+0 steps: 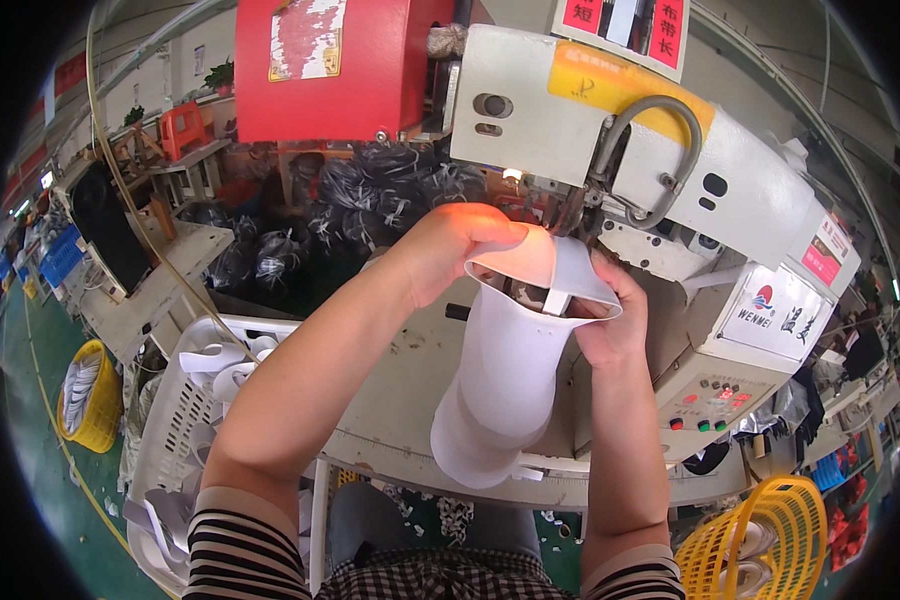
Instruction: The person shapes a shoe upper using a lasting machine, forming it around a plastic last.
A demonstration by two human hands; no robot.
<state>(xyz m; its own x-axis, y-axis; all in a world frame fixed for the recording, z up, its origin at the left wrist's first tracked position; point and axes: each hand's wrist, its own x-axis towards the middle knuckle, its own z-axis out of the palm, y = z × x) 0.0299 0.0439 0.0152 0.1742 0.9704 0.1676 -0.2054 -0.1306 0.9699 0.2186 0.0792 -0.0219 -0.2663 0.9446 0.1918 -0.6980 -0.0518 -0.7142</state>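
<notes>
Because its flared rim seemingly needs steadying at the machine (530, 100), we pinch the white piece (500, 370) — left hand (450, 248) on its left edge, right hand (615, 330) on its right — letting the body hang toward us.

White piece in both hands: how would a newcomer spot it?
Find the large white machine at upper right. Below it, the left hand and right hand hold the white piece, a curved tube, by its wide open top. Unlike the loose pieces in the white basket, it alone is held.
</notes>
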